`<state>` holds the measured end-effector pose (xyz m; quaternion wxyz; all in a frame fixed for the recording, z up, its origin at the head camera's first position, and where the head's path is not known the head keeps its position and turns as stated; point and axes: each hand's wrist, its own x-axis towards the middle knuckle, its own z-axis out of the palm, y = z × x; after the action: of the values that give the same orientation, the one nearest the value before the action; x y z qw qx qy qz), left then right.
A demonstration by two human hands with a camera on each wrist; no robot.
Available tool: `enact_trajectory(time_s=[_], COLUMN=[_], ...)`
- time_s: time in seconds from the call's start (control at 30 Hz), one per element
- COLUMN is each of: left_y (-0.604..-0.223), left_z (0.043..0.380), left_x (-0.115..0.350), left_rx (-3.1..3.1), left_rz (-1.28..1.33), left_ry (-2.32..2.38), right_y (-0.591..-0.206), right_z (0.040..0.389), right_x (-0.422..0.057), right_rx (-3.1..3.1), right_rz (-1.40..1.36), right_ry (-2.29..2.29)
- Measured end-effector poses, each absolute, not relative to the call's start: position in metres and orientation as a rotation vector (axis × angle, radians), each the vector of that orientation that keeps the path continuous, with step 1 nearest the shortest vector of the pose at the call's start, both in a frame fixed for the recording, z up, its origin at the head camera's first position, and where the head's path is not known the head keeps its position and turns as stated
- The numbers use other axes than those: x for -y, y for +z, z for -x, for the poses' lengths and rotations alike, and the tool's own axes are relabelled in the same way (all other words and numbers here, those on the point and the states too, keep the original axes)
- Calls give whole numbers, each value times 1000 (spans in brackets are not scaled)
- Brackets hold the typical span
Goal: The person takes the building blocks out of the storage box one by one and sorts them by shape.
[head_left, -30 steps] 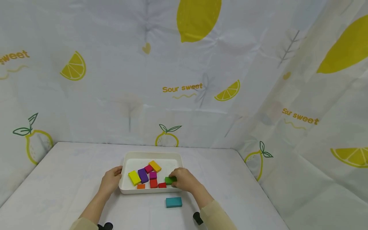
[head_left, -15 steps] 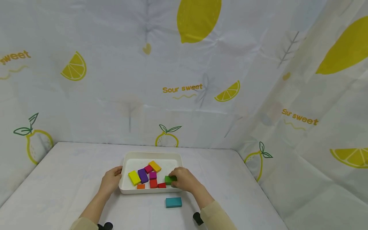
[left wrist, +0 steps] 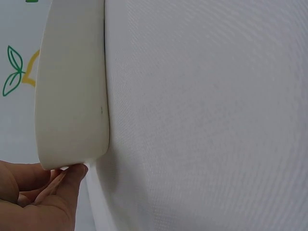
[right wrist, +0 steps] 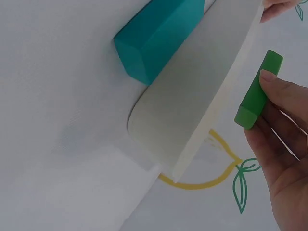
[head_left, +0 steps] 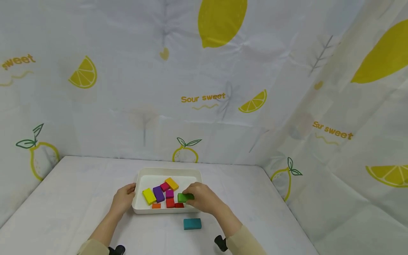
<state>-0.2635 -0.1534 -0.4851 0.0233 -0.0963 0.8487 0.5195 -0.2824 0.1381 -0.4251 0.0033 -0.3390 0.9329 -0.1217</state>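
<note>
My right hand (head_left: 204, 197) pinches a green rectangular block (head_left: 184, 197) between thumb and fingers, over the right part of a white tray (head_left: 188, 172). In the right wrist view the green block (right wrist: 258, 91) is raised above the tray's rim. My left hand (head_left: 122, 199) touches the tray's left end with its fingertips; the left wrist view shows thumb and fingers against the end wall (left wrist: 72, 96). Lying in the tray are a yellow block (head_left: 148, 196), a purple block (head_left: 158, 194), an orange-yellow block (head_left: 172, 183), a magenta block (head_left: 169, 194) and several smaller red, pink and orange ones.
A teal block (head_left: 192, 224) lies on the white tabletop (head_left: 153, 233) in front of the tray, near its right corner. Behind and to the right hangs a white lemon-print cloth (head_left: 127, 88). Black wrist-camera parts (head_left: 220, 243) show near both sleeves.
My right hand has lifted the green block from the tray floor and shifted it slightly left, now overlapping the small red block in view. My left hand stays at the tray's end.
</note>
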Motion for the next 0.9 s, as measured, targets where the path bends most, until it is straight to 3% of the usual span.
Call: enact_trajectory(time_s=[0.63, 0.9], left_y=[-484, -485], left_z=[261, 261], left_x=[153, 153], left_rx=[-2623, -2640], left_rz=[279, 275], left_ry=[1626, 1620], right_y=[-435, -446], right_z=[244, 235], right_x=[-125, -117], right_rx=[-2857, -2812], right_rz=[1398, 1412], right_ry=[-299, -285])
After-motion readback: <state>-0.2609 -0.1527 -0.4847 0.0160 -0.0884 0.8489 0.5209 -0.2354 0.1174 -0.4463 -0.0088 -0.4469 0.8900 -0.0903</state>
